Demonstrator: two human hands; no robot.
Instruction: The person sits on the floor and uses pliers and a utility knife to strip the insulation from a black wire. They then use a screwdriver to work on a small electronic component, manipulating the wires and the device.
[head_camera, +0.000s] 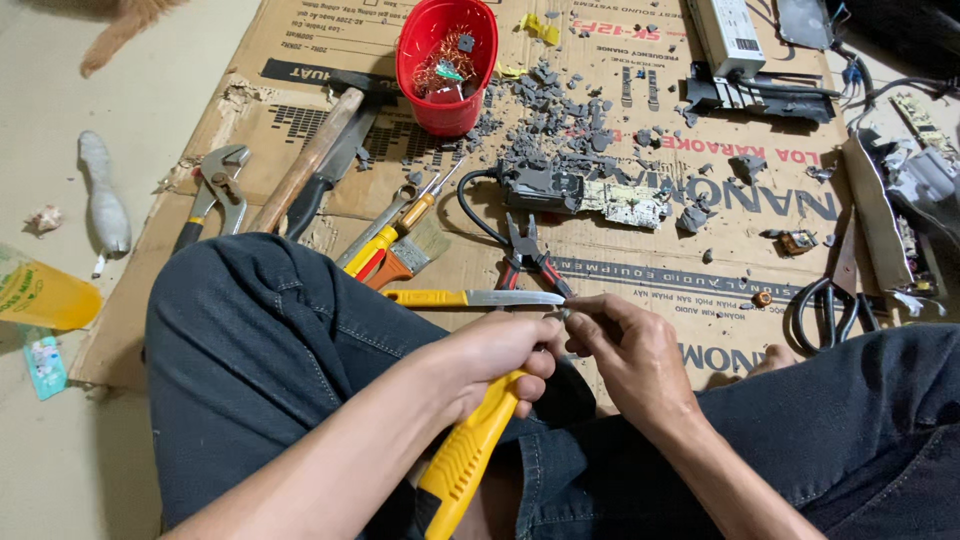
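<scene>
Our left hand (500, 355) has its grip closed around a yellow cutter (462, 465). Our right hand (625, 345) pinches a small metal piece (563, 314) right at the cutter's tip. Just beyond the grip lie a knife (475, 297) and pliers (528, 255) on cardboard (700, 290).

A makeshift floor workshop: flattened cardboard (640, 250) strewn with a hammer (310, 155), pliers (527, 255) and broken electronics (585, 190)

Red cup (447, 68) of copper wire sat top centre on flattened cardboard (300, 30). Grey plastic shards (560, 115) lay right of cup. Hammer (310, 155) and wrench (215, 195) lay left. Broken circuit board (590, 195) sat mid-frame, scissors (835, 300) right edge, small pliers (530, 255) below board.
</scene>
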